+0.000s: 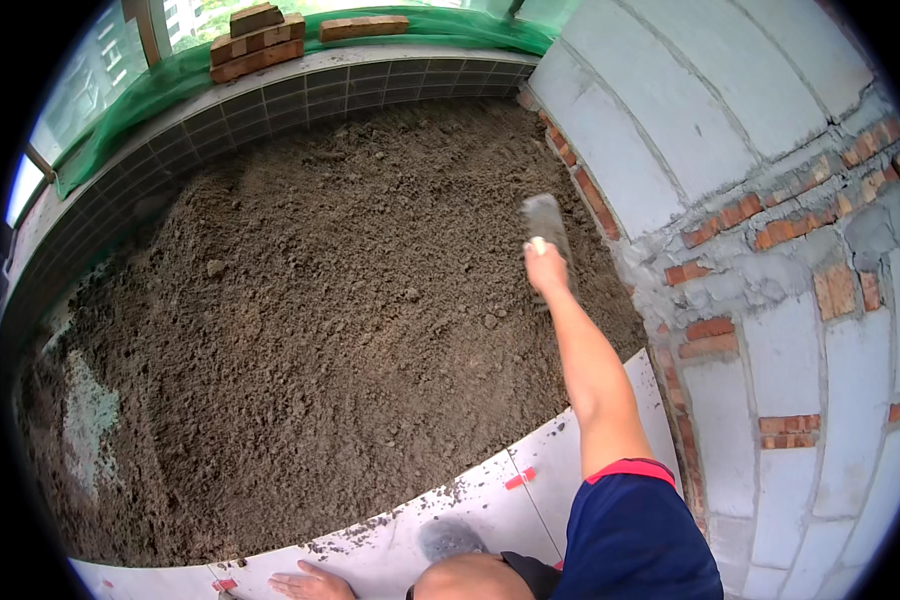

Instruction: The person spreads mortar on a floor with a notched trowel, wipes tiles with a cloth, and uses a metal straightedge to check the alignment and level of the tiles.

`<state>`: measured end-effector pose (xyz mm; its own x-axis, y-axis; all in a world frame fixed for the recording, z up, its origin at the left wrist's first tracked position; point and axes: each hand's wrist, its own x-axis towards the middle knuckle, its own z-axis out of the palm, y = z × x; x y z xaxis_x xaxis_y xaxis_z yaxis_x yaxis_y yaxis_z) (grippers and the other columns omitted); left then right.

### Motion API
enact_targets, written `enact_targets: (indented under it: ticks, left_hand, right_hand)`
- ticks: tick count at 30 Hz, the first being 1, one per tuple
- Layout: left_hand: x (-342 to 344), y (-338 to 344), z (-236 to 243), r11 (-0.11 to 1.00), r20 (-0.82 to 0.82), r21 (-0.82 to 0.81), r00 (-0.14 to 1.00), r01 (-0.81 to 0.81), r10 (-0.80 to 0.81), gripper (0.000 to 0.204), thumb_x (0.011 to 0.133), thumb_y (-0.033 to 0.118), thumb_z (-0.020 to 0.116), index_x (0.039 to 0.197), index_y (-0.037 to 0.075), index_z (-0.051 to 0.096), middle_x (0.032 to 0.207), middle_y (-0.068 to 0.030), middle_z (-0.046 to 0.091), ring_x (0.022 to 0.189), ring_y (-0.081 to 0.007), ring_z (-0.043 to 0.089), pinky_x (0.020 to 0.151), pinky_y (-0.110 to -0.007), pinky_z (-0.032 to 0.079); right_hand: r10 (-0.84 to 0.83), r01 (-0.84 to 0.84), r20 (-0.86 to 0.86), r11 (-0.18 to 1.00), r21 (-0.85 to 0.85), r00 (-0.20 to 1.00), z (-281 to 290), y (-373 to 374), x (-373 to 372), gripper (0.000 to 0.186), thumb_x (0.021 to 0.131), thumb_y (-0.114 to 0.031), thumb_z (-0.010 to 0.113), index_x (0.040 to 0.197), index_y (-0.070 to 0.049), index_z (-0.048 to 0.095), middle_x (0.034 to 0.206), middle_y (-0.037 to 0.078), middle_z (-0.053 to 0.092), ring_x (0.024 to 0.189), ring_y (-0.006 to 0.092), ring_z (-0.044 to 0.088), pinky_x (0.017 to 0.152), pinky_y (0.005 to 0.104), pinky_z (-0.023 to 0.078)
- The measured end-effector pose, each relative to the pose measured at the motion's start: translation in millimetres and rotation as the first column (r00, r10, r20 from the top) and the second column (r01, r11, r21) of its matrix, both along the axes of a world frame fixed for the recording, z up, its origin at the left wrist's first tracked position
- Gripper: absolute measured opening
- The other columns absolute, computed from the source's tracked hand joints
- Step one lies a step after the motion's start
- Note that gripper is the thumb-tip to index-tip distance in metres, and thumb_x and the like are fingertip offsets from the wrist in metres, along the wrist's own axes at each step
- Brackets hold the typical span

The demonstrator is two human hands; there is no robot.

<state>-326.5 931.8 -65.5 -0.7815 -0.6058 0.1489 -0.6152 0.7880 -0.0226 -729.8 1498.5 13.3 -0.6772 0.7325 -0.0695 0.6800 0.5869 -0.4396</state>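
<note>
Stretched far forward, my right hand (545,268) is closed round the pale handle of a flat grey plastering trowel (547,218). The trowel's blade is at the surface of a wide bed of damp brown mortar (350,300), close to the right wall. My left hand (312,583) lies flat on the pale floor tiles (395,540) along the near edge of the mortar. Its visible fingers are stretched out and it holds nothing.
Red tile clips (519,479) sit on the tile joints, with mortar crumbs scattered about. My knee (475,580) is at the lower edge. A block-and-brick wall (660,120) bounds the right. Loose bricks (257,45) and green netting (440,27) rest on the dark-tiled ledge (300,97) behind.
</note>
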Motion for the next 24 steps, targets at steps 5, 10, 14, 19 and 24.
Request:
enact_targets:
  ticks: [5,10,14,19,24]
  left_hand:
    - [-1.8,-2.9,1.8,1.0,0.016,-0.025,1.0,0.0,0.0,0.078,0.1,0.044,0.038,0.138,-0.022,0.023,0.144,-0.041,0.025,0.135,-0.0533,0.025,0.11,-0.057,0.026]
    - [0.2,-15.1,-3.9,1.0,0.027,-0.03,1.0,-0.007,0.008,0.081,0.1,0.048,0.037,0.138,-0.022,0.022,0.143,-0.0411,0.026,0.135,-0.053,0.024,0.109,-0.056,0.027]
    - [4.9,-11.8,-16.7,0.999,0.045,-0.039,0.999,0.011,-0.01,0.079,0.1,0.046,0.038,0.138,-0.022,0.023,0.14,-0.0422,0.029,0.133,-0.053,0.03,0.108,-0.056,0.029]
    - [5.5,-8.8,-27.2,0.993,0.03,-0.081,0.996,0.087,-0.085,0.076,0.1,0.043,0.04,0.137,-0.022,0.025,0.139,-0.042,0.031,0.132,-0.0527,0.032,0.108,-0.056,0.03]
    - [-9.5,12.9,-22.3,0.983,0.048,-0.092,0.987,0.159,-0.155,0.073,0.099,0.04,0.042,0.136,-0.022,0.027,0.139,-0.0411,0.032,0.132,-0.052,0.032,0.108,-0.055,0.031]
  right_hand:
    - [0.194,-0.205,-0.089,0.968,-0.141,0.977,15.0,-47.5,84.2,0.048,0.09,-0.046,0.06,0.105,-0.001,0.057,0.098,0.024,0.067,0.093,0.0411,0.064,0.079,0.0478,0.05]
    - [0.706,-0.646,0.017,0.658,-0.386,0.708,32.3,-70.9,140.5,0.045,0.089,-0.049,0.06,0.106,-0.007,0.059,0.095,0.021,0.066,0.09,0.0374,0.065,0.079,0.0442,0.052]
    - [0.431,-0.452,-0.137,0.858,-0.242,0.892,2.6,26.2,137.9,0.047,0.09,-0.05,0.059,0.106,-0.007,0.059,0.095,0.019,0.067,0.088,0.0338,0.066,0.079,0.0441,0.051]
    - [0.078,-0.078,0.022,0.997,-0.012,0.997,14.1,89.9,132.5,0.05,0.09,-0.048,0.059,0.109,-0.001,0.056,0.087,0.023,0.066,0.083,0.0382,0.066,0.075,0.0453,0.051]
    - [-0.531,0.194,-0.276,0.666,-0.72,0.801,11.6,52.8,219.7,0.042,0.094,-0.05,0.053,0.109,-0.011,0.056,0.064,0.002,0.051,0.047,0.0179,0.05,0.042,0.0337,0.043]
